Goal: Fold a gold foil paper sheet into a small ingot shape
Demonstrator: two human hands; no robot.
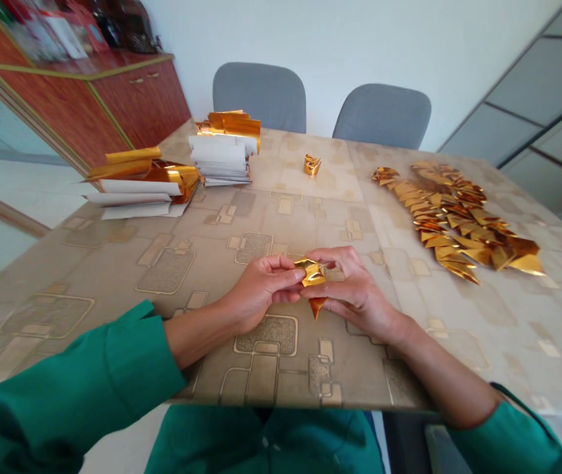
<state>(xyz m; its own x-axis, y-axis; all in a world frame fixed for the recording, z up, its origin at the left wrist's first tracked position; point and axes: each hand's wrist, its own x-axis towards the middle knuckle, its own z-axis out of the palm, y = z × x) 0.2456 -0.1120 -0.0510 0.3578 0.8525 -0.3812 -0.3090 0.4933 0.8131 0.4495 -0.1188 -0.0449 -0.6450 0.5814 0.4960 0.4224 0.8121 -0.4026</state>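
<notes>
Close in, near the table's front edge, a small piece of gold paper is between the two hands, bent into a shape with a pointed end hanging below the right fingers; it looks partly folded, so this one seems to be midway. The left hand has its thumb and forefinger pinched on the piece's left side, the other fingers curled in loosely beneath. The right hand is half open and curved around the other side, thumb and fingers touching the paper; how firmly they press, I cannot tell. Farther out on the right lie many folded gold pieces, set overlapping in curving rows, which I take as the finished work. Out to the left sit a near stack of paper and a far stack of paper, white and gold sheets that look unfolded, so plenty seems left. Between these and the rows, well apart from both, stands one small gold roll. Beyond are two grey chairs.
</notes>
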